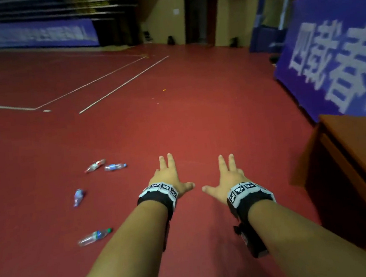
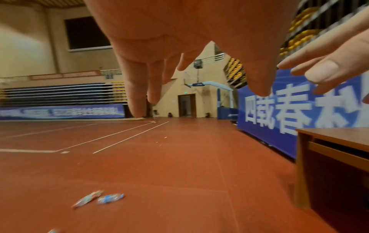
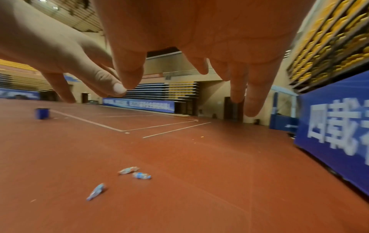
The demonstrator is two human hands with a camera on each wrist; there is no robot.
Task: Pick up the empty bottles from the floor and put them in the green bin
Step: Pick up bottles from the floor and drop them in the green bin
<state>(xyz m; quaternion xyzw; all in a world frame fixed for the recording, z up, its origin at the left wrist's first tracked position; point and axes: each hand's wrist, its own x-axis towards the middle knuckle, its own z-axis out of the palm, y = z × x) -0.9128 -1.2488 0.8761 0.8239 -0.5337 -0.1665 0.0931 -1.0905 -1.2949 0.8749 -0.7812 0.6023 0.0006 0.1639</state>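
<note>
Several empty plastic bottles lie on the red floor to my left. A red-labelled bottle [image 1: 94, 165] and a blue-labelled bottle [image 1: 115, 166] lie close together, a third bottle [image 1: 78, 197] is nearer, and a green-capped bottle [image 1: 94, 236] is nearest. My left hand [image 1: 174, 175] and right hand [image 1: 223, 174] are stretched forward side by side above bare floor, fingers spread, holding nothing. The bottles sit left of the left hand and apart from it. The wrist views show the pair of bottles [image 2: 110, 197] [image 3: 141, 175] far below the fingers. No green bin is in view.
A brown wooden desk [image 1: 354, 166] stands close on the right. A blue banner wall [image 1: 337, 56] runs behind it. A dark blue container [image 3: 42, 113] stands far off on the court. White court lines [image 1: 123, 85] cross the floor, and a doorway [image 1: 201, 18] is at the back.
</note>
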